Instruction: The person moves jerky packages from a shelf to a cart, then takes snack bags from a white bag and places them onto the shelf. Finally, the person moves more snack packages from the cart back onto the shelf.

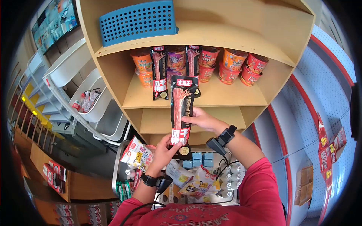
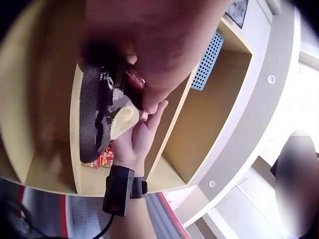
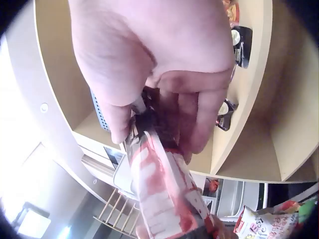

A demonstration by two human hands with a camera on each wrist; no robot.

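Both hands hold a long black snack packet [image 1: 177, 101] upright in front of the shelf, its printed front facing the head camera. The left hand [image 1: 163, 155] grips its lower end, thumb on the front. My right hand [image 1: 205, 121] holds the right side around mid-height, thumb across the front and fingers behind. In the right wrist view the packet's red and white label [image 3: 162, 184] shows below the curled fingers. Two similar black packets, a left one [image 1: 159, 69] and a right one [image 1: 192, 62], stand at the shelf's front edge, the right one partly hidden.
Stacked instant noodle tubs [image 1: 229, 66] line the shelf behind. A blue perforated basket [image 1: 137, 22] sits on the board above. Below the hands are snack bags [image 1: 201, 182] and several bottles [image 1: 230, 177]. A white tiered cart [image 1: 90, 116] stands left, pegboard shelving [image 1: 298, 124] right.
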